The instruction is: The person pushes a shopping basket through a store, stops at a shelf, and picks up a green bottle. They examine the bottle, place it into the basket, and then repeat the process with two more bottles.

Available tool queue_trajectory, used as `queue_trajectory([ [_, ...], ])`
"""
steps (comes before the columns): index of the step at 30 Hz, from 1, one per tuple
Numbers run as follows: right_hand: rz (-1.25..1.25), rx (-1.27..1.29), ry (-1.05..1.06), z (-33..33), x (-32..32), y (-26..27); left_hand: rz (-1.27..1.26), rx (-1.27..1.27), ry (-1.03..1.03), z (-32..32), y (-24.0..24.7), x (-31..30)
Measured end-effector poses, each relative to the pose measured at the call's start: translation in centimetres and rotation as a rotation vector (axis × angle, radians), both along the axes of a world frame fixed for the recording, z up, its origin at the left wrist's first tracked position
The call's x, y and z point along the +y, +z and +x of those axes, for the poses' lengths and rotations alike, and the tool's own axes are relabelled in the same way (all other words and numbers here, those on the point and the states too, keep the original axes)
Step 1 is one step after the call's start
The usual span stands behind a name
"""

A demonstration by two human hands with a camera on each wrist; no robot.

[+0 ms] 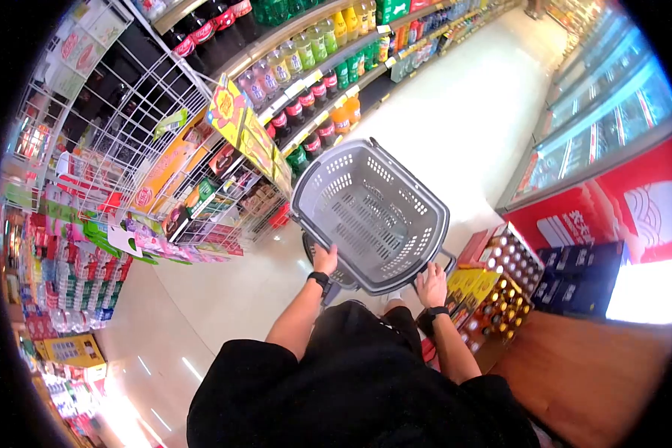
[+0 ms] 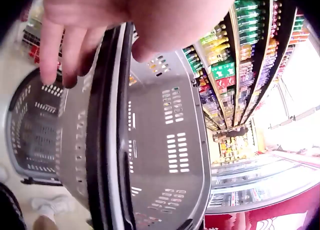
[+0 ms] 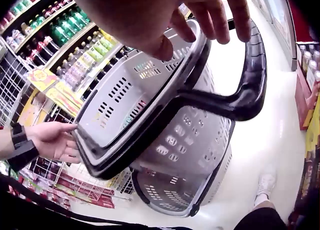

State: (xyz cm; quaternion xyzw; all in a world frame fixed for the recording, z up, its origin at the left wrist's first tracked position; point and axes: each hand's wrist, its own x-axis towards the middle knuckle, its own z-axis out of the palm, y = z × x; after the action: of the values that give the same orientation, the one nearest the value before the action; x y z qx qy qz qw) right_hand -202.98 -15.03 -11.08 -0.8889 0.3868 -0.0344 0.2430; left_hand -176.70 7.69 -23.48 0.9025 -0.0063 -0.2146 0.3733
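A grey plastic shopping basket (image 1: pixel 373 201) with slotted walls tilts in front of the body, its bare inside facing up. My left hand (image 1: pixel 325 259) holds its rim at the near left corner. In the left wrist view, the fingers (image 2: pixel 50 55) hang along the outer wall and the thumb reaches inside. At the near right, my right hand (image 1: pixel 431 285) grips the rim beside the black handle (image 3: pixel 245 92), which sticks outward. Beneath hangs or stands a second grey basket (image 3: pixel 172 190), partly hidden by the upper one.
Drink shelves (image 1: pixel 306 75) run along the far left. A wire rack (image 1: pixel 157 142) with a yellow candy sign (image 1: pixel 239 119) stands at the left. Boxes of bottles (image 1: pixel 493 299) sit low on the right, near glass-front coolers (image 1: pixel 612 112). Pale floor (image 1: pixel 455 97) stretches ahead between them.
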Motion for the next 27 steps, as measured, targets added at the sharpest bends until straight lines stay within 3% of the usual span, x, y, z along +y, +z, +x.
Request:
queue_trajectory([
  [2,0.055,0.118,0.096,-0.2,-3.3,-2.0,0.195,-0.025,0.063,-1.1,1.3,-3.0],
  [3,0.182,0.259,0.148,0.5,-5.1,-0.5,0.151,0.028,0.126,-0.9,1.5,-4.3],
  [4,0.179,0.204,0.18,0.5,-6.6,-0.7,0.108,0.084,0.191,-1.0,1.9,-5.7],
  [5,0.161,0.191,0.199,0.4,-7.9,-0.9,0.019,0.208,0.247,-1.0,6.6,-8.2],
  [13,0.124,0.158,0.232,1.8,-20.0,-2.8,-0.017,0.304,0.382,0.4,5.8,-20.0],
  [17,0.12,0.179,0.191,2.7,-26.2,-3.9,-0.116,0.394,0.291,1.3,7.8,-26.7],
  [20,0.136,0.125,0.182,3.6,-32.1,-4.4,-0.158,0.388,0.354,2.2,5.5,-31.0],
  [23,0.074,0.066,0.188,4.8,-36.7,-5.4,-0.364,0.463,0.354,3.1,2.7,-33.9],
  [27,0.304,0.17,0.165,6.9,-43.0,-3.9,-0.417,0.507,0.369,4.1,3.2,-38.1],
])
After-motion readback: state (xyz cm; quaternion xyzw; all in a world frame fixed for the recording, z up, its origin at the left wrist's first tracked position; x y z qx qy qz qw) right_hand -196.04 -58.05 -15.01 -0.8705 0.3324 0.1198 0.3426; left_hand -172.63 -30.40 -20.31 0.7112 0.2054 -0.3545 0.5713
